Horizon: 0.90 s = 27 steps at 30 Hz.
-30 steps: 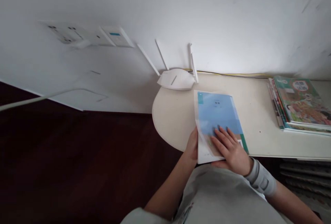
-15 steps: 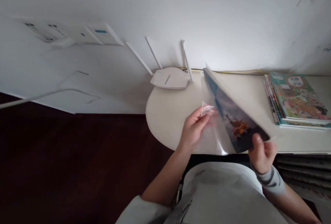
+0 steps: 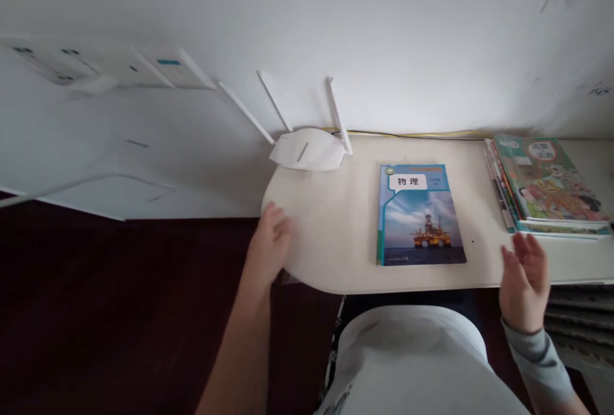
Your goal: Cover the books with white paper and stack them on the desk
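Note:
A blue textbook (image 3: 418, 223) with an oil-rig picture lies flat on the cream table (image 3: 330, 236), its cover facing up. To the left of it, my left hand (image 3: 271, 242) is at the table's rounded edge, slightly blurred, with its fingers curled in. What it holds, if anything, I cannot make out; the clear plastic cover is not plainly visible. My right hand (image 3: 525, 281) hovers by the front edge, right of the textbook, thumb and fingers apart and holding nothing. It is just in front of a stack of books (image 3: 549, 185).
A white router (image 3: 309, 149) with upright antennas stands at the back left of the table. Yellow and black cables (image 3: 412, 135) run along the wall. Wall sockets (image 3: 153, 68) and a white cord (image 3: 86, 185) are to the left, above a dark floor (image 3: 119, 313).
The textbook, tilted in my right hand beside the clear plastic, now lies flat on the table. My right hand has let go and moved right. My left hand has moved left to the table's edge.

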Tool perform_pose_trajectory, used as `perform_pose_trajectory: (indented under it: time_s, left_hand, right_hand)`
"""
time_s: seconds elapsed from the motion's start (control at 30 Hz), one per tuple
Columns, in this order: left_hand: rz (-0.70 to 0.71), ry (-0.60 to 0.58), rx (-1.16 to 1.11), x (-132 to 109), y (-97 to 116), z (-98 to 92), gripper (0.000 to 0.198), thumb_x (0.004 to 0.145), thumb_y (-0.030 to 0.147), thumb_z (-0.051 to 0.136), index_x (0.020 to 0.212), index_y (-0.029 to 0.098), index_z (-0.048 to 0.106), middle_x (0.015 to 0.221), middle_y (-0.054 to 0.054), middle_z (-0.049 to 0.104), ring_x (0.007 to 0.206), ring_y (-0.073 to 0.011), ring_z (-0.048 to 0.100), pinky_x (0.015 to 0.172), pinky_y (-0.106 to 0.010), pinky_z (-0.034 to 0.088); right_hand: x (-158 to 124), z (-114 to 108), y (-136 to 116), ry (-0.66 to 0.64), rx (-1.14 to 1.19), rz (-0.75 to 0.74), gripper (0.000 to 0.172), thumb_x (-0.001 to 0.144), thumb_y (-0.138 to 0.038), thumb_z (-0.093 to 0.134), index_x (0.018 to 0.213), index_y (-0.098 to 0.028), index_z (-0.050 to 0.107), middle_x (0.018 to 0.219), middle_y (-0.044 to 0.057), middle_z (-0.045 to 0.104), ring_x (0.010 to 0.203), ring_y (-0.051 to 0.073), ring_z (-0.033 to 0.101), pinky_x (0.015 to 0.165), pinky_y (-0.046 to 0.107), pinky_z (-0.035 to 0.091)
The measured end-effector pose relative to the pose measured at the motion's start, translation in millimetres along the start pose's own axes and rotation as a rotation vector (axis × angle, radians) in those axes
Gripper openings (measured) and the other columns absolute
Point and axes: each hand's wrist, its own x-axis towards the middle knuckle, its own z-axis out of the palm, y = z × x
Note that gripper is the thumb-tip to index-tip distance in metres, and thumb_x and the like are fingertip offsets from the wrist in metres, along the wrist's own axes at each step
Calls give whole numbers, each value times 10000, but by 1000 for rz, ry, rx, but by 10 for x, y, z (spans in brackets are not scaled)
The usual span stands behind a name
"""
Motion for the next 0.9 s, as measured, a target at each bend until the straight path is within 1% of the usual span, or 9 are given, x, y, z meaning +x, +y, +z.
perform_pose_trajectory:
  time_s: [0.07,0.1,0.2,0.3,0.4,0.47,0.57,0.7,0.9]
  left_hand:
    - [239,129,329,-35,80,33,592,837,278,472,1391,165,293,1433,-153,349,1312,-316,329,1067,-518,291]
    - [359,109,447,-60,133,91,588,853,290,443,1401,155,275,1454,-145,313,1341,-305,272,1086,-502,260]
    - [608,-187,665,-114,260,395,530,897,327,355,1384,121,313,1446,-137,335,1368,-296,197,1085,-512,226]
    - [624,-333,815,-101,245,706,552,917,397,291,1379,96,322,1450,-144,322,1366,-329,178,1054,-560,221]
    - [630,-343,905,-64,115,841,567,921,429,253,1393,120,307,1460,-136,302,1358,-340,199,1042,-581,203]
    - [641,-322,940,-62,30,845,561,921,439,245,1399,150,304,1466,-121,293,1354,-342,212,1041,-590,183]
    - [651,-310,952,-101,-20,822,568,916,457,253,1403,168,299,1476,-105,273,1355,-341,209,1046,-587,170]
    - [667,-349,931,-174,25,841,575,910,476,265,1405,184,296,1474,-85,285,1354,-333,215,1059,-568,163]
    - [647,-373,912,-239,90,880,569,908,475,280,1406,201,295,1474,-66,287,1359,-333,199,1064,-573,148]
  right_hand:
    - [152,30,-170,-129,-248,-250,433,858,-259,515,1283,-245,439,1354,93,434,1291,224,364,1061,512,292]
    - [226,125,-259,-303,-361,-357,394,876,-263,485,1268,-235,465,1325,100,468,1262,223,405,1047,492,327]
    - [375,717,-415,-908,-596,-682,347,909,-287,431,1239,-226,520,1292,98,514,1222,219,452,1011,437,388]
    - [400,1473,-304,-1180,-818,-906,416,907,-414,419,1243,-194,526,1359,117,451,1295,277,352,1040,522,301]
    - [407,1925,-54,-1315,-936,-990,647,843,-592,422,1313,-148,450,1405,159,378,1322,314,290,1049,578,214]
    - [438,1973,80,-1362,-929,-1008,726,829,-639,392,1332,-115,422,1406,165,374,1326,304,284,1070,562,168]
    - [491,1811,173,-1388,-872,-1017,749,836,-645,363,1328,-83,422,1399,155,389,1331,276,281,1099,516,122]
    - [519,1572,169,-1390,-845,-998,767,830,-650,364,1336,-76,412,1400,155,386,1334,277,275,1102,510,101]
    - [603,1426,161,-1466,-799,-988,734,826,-619,409,1343,-97,403,1405,135,387,1346,256,254,1114,485,91]
